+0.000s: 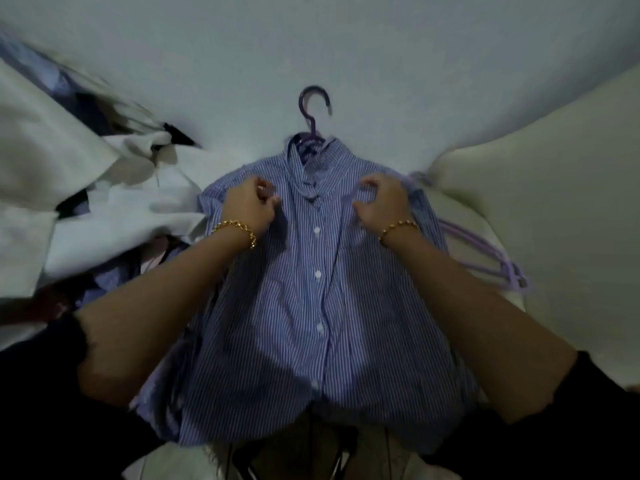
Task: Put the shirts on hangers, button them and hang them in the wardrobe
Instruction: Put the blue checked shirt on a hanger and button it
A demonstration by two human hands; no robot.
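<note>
Left hand [251,204] is down on the striped shirt [311,306], fingers curled tight, pinching the cloth just left of the collar. Right hand [381,202] mirrors it across the placket, thumb and curled fingers nipping a fold of fabric at the other shoulder. A gold bracelet [235,228] sits on the left wrist and another, its twin [398,227], on the right, with black sleeves [41,393] pushed up both forearms.

And the shirt: it lies flat, front up, in the middle of the bed [346,46], hem towards the near edge and collar towards the far side. It is already on a purple hanger [313,109], whose hook pokes out of the neck and rests on the pale sheet. White buttons [318,274] run down the front and the two halves meet along them; up at the collar the cloth gapes a little, showing the hanger inside.

Over at the right edge of the shirt, spare purple hangers [485,252] lie stacked, partly tucked under its shoulder. Beyond them sits a cream cushion [554,168]. On the left side of the bed, a heap of white clothes [114,216] is piled up, touching the shirt's left sleeve, with more striped blue cloth [104,282] showing beneath it.
</note>
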